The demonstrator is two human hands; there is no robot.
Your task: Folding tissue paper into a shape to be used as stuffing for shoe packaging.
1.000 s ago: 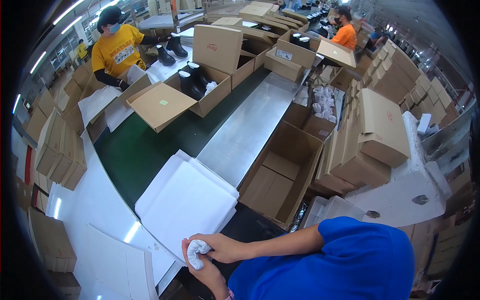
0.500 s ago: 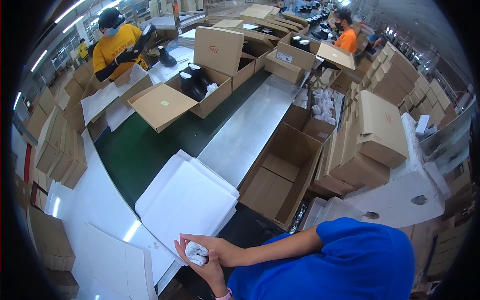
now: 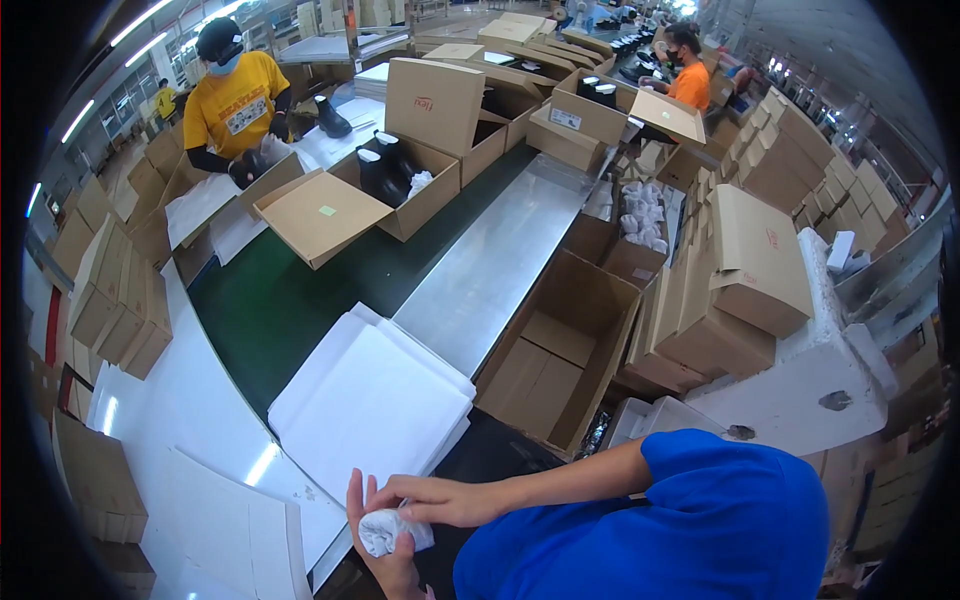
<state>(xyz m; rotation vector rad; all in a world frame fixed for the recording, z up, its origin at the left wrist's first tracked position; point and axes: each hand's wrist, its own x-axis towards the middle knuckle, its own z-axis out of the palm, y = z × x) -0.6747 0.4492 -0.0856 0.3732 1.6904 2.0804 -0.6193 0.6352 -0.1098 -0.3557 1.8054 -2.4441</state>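
I see the left hand (image 3: 385, 566) wrapped round a crumpled white roll (image 3: 384, 536), two fingers stretched upward, thumb against its side. The right hand (image 3: 452, 501) bends its fingers over the roll's top, touching it; I cannot tell whether it pinches. The roll sits between both hands, near the close edge of a stack of flat white sheets (image 3: 370, 400). Left to right beyond, I make out a glossy white table (image 3: 190, 390), a dull green belt (image 3: 270, 290), a shiny metal strip (image 3: 485, 260) and a deep cardboard box (image 3: 537, 370).
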